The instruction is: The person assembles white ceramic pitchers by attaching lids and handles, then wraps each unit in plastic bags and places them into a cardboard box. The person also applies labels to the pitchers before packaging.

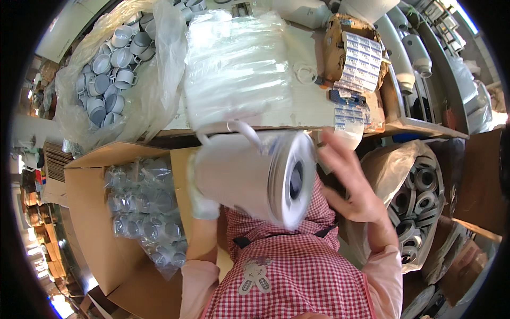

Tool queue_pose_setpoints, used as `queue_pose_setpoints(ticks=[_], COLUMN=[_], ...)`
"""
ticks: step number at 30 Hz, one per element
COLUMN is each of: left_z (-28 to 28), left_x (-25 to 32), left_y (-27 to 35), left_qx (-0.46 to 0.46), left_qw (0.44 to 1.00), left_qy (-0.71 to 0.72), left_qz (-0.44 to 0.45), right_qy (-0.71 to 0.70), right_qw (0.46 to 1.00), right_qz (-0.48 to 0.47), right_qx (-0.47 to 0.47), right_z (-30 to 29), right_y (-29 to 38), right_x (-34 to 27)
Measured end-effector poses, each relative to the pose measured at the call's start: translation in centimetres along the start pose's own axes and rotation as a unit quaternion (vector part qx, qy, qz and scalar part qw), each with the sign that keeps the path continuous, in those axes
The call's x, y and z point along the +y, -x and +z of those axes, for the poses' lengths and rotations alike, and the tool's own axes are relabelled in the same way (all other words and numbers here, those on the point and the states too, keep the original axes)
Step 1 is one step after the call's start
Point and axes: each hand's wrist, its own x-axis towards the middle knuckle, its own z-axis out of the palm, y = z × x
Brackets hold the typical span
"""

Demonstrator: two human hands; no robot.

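A large pale grey jug-shaped vessel (239, 171) lies tilted sideways in front of my apron, its loop handle facing the worktable. Its round white end ring (297, 185), with a dark hole in the middle, faces right. My left hand (201, 195), in a white glove, grips the far left end of the vessel; most of its fingers are hidden behind it. Bare and blurred, my right hand (350, 191) is spread just right of the ring. It appears to hold nothing. Blue-printed label sheets (348, 116) hang at the table edge beyond my right fingertips.
Stacked clear plastic bags (239, 67) cover the table's middle. A bag of grey cups (113, 71) sits at left. Below it, an open carton (107, 231) contains bagged cups (147, 207). At right, a plastic-lined container holds ring-shaped parts (424, 179). Grey bottle-shaped vessels (416, 52) lie behind.
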Motion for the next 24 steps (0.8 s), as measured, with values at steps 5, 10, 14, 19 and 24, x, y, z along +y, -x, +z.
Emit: queue_pose_setpoints(ticks=[5, 10, 14, 19, 24], left_z=[6.6, 7.0, 8.4, 5.6, 4.8], left_x=[3.0, 4.2, 2.0, 3.4, 3.4], left_y=[0.3, -0.2, 0.6, -0.4, -5.3], left_qx=[0.117, 0.140, 0.117, 0.088, -0.127], left_qw=[0.957, 0.984, 0.967, 0.977, 0.986], left_qy=[-0.229, -0.106, -0.204, -0.181, -0.105], left_qz=[0.132, 0.042, 0.100, 0.074, 0.031], right_qy=[-0.141, -0.326, -0.372, -0.338, -0.088], right_qw=[0.960, 0.852, 0.877, 0.860, 0.996], right_qz=[0.038, 0.091, 0.103, 0.134, -0.024], right_qx=[0.240, 0.399, 0.288, 0.358, 0.015], right_z=[4.3, 5.6, 9.2, 6.3, 5.7], right_y=[0.7, -0.6, 0.8, -1.0, -2.2], right_x=[3.1, 7.2, 6.6, 6.2, 3.0])
